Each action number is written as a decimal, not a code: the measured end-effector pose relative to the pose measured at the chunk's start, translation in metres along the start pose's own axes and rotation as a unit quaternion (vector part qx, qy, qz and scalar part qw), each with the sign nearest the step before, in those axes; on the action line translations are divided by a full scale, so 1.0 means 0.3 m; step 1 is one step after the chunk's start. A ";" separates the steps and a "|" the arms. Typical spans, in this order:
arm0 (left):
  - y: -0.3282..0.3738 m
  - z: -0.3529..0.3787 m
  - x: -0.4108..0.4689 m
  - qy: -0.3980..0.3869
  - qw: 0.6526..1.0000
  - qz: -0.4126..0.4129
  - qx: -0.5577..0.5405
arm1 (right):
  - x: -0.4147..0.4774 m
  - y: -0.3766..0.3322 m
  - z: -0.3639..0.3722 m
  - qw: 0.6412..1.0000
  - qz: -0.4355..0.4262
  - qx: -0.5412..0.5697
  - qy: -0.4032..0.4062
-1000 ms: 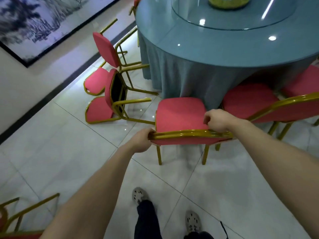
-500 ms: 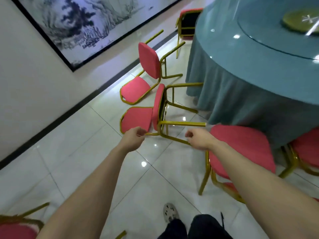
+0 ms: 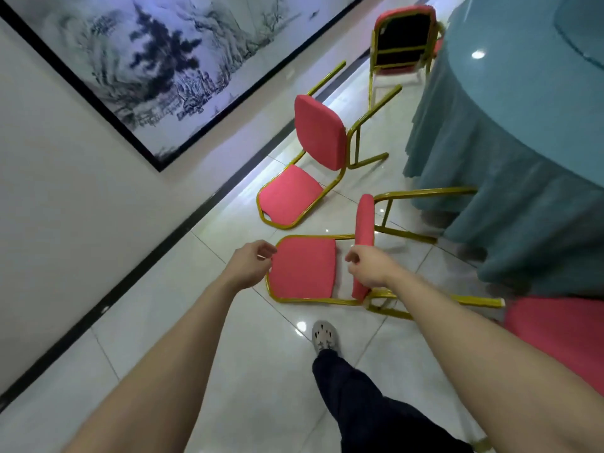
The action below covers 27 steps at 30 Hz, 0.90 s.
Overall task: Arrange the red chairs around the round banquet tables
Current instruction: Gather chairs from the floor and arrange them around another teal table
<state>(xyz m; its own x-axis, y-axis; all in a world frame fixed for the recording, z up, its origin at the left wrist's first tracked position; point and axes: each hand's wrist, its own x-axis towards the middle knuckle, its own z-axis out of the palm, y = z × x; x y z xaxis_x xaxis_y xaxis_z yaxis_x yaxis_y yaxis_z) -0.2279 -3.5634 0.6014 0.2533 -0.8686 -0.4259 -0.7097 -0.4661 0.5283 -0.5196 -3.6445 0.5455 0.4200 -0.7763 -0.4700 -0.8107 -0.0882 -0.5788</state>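
Left hand (image 3: 251,268), right hand (image 3: 371,269) — fingers loosely curled, holding nothing; tipped chair (image 3: 302,269) lies between them. Four chairs — second tipped chair (image 3: 322,135) beyond fingertips, upright chair (image 3: 403,40) farther, near chair (image 3: 555,335) rightward; one table (image 3: 523,125).

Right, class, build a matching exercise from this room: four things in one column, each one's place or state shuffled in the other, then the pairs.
Things:
1. near chair
2. middle chair
3. far chair
4. painting

Places or states:
A. upright at the table
B. hanging on the wall
C. tipped over, between the left hand and right hand
D. tipped over, nearer the wall

Pairs: 1-C, 2-D, 3-A, 4-B
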 end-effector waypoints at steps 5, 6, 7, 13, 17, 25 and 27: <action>-0.063 -0.222 0.456 -0.059 0.997 0.001 0.058 | 0.399 -0.170 -0.002 0.998 0.045 0.029 -0.014; -0.062 -0.261 0.538 -0.068 0.995 0.007 0.072 | 0.453 -0.204 -0.008 0.998 0.055 0.037 -0.017; -0.058 -0.299 0.612 -0.074 0.994 0.012 0.080 | 0.499 -0.240 -0.015 0.997 0.063 0.046 -0.019; -0.001 -0.409 1.053 -0.141 0.979 0.074 0.127 | 0.730 -0.355 -0.038 0.986 0.130 0.096 0.033; 0.019 -0.383 1.340 -0.222 0.948 0.133 0.183 | 0.846 -0.369 0.037 0.959 0.221 0.152 0.095; -0.124 -0.225 1.820 -0.371 0.845 0.246 0.297 | 1.063 -0.527 0.530 0.796 0.461 0.342 0.191; -0.209 -0.187 1.885 -0.407 0.814 0.261 0.322 | 1.120 -0.613 0.695 0.744 0.499 0.406 0.181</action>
<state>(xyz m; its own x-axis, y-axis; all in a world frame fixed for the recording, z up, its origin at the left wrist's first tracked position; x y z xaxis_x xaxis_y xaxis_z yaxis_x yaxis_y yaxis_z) -0.0034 -4.0349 0.3686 -0.5262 -0.3978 -0.7516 -0.8451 0.3429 0.4102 -0.1444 -3.7591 0.3552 -0.4823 -0.3330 -0.8103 -0.0704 0.9367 -0.3430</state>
